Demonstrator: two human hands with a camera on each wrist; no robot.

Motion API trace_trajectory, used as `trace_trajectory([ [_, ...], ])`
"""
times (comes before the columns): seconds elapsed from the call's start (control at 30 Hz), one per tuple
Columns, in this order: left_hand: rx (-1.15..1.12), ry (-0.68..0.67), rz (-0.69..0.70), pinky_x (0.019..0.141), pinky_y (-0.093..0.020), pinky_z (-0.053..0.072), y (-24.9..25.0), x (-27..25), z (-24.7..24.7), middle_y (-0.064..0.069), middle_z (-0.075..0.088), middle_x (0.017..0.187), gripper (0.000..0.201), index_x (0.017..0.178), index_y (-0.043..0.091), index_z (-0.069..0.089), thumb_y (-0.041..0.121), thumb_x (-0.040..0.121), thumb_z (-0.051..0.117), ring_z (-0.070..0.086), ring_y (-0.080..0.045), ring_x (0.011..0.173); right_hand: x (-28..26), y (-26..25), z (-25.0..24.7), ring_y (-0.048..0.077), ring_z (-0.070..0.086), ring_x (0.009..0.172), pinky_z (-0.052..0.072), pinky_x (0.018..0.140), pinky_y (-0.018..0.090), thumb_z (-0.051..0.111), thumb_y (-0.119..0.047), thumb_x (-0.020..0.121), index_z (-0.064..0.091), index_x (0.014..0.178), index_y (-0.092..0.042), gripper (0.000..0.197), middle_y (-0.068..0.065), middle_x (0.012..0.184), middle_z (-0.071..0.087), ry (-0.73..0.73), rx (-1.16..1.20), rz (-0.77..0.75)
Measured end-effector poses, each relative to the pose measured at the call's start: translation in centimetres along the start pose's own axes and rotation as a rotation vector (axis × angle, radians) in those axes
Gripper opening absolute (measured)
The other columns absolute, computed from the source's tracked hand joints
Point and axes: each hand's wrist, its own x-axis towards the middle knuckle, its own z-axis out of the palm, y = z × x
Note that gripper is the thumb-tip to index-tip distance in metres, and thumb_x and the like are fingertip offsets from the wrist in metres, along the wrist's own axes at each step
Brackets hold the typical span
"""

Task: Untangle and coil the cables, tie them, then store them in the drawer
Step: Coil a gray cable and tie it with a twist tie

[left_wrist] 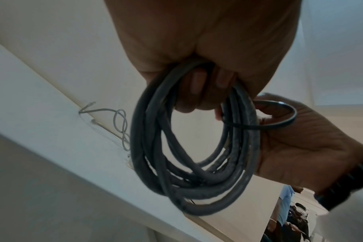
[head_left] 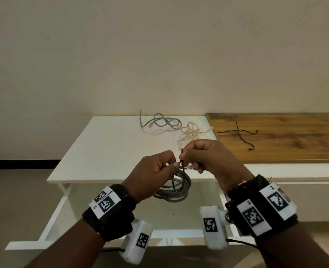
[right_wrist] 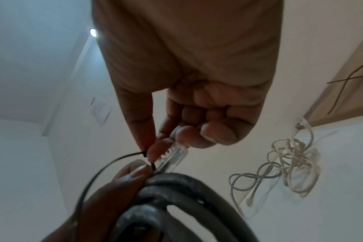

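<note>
My left hand (head_left: 173,164) grips a coiled grey cable (head_left: 179,192) that hangs below it in front of the table's near edge. A thin black tie (head_left: 181,167) is looped round the coil (left_wrist: 197,163). My right hand (head_left: 184,157) pinches an end of the tie (right_wrist: 106,167) between thumb and forefinger. The coil's clear plug (right_wrist: 174,155) lies against its other fingers. In the left wrist view the tie (left_wrist: 280,126) crosses the coil toward the right palm. A tangled grey cable (head_left: 163,121) and a tangled cream cable (head_left: 190,133) lie at the back of the white table (head_left: 101,151).
Two more black ties (head_left: 239,132) lie crossed on a wooden top (head_left: 295,136) to the right of the table, with a white front (head_left: 295,172) below it. A plain wall stands behind. Floor shows under the table and to its left.
</note>
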Motion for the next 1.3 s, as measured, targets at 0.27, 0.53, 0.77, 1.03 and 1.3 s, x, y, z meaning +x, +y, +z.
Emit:
trace_trajectory([
  [0.27, -0.049, 0.024, -0.029, 0.058, -0.020, 0.036, 0.1, 0.4, 0.2, -0.006, 0.057, 0.064, 0.021, 0.077, 0.027, 0.051, 0.046, 0.085, 0.049, 0.044, -0.004, 0.057, 0.2, 0.3, 0.4, 0.004, 0.059, 0.062, 0.045, 0.061, 0.018, 0.070, -0.008, 0.085, 0.069, 0.073, -0.012, 0.013, -0.001, 0.068, 0.070, 0.179, -0.082, -0.256],
  [0.53, -0.252, 0.100, -0.185, 0.049, -0.023, 0.031, 0.3, 0.8, 0.2, 0.010, 0.041, 0.047, 0.029, 0.069, 0.018, 0.049, 0.021, 0.097, 0.055, 0.034, -0.009, 0.047, -0.7, -1.1, 0.3, 0.009, 0.060, 0.068, 0.048, 0.060, 0.031, 0.063, -0.024, 0.089, 0.067, 0.082, -0.016, 0.011, -0.007, 0.074, 0.068, 0.483, -0.260, -0.652],
  [0.77, -0.367, 0.140, -0.308, 0.048, -0.029, 0.027, -0.2, 0.7, 0.2, -0.007, 0.036, 0.055, 0.032, 0.075, 0.011, 0.048, 0.031, 0.100, 0.053, 0.030, -0.016, 0.048, -0.8, -0.7, 1.3, 0.007, 0.050, 0.068, 0.036, 0.060, 0.023, 0.061, -0.024, 0.090, 0.064, 0.083, -0.014, 0.013, -0.009, 0.074, 0.058, 0.605, -0.424, -0.772],
  [1.03, -0.285, 0.237, -0.305, 0.051, -0.027, 0.030, 0.3, 1.6, 0.4, 0.012, 0.042, 0.042, 0.030, 0.075, 0.018, 0.053, 0.036, 0.099, 0.050, 0.033, -0.007, 0.040, -2.4, -1.0, 4.0, 0.012, 0.051, 0.074, 0.041, 0.067, 0.017, 0.064, -0.003, 0.086, 0.065, 0.083, -0.007, 0.005, -0.006, 0.080, 0.058, 0.636, -0.421, -0.942],
  [1.3, -0.291, 0.020, -0.104, 0.054, -0.024, 0.033, 1.6, -0.3, 0.7, 0.013, 0.044, 0.051, 0.023, 0.081, 0.027, 0.057, 0.040, 0.098, 0.049, 0.036, -0.007, 0.049, -1.7, -1.5, 1.2, 0.009, 0.051, 0.063, 0.040, 0.055, 0.020, 0.064, -0.012, 0.091, 0.061, 0.082, -0.017, 0.011, -0.009, 0.071, 0.057, 0.767, -0.347, -0.824],
])
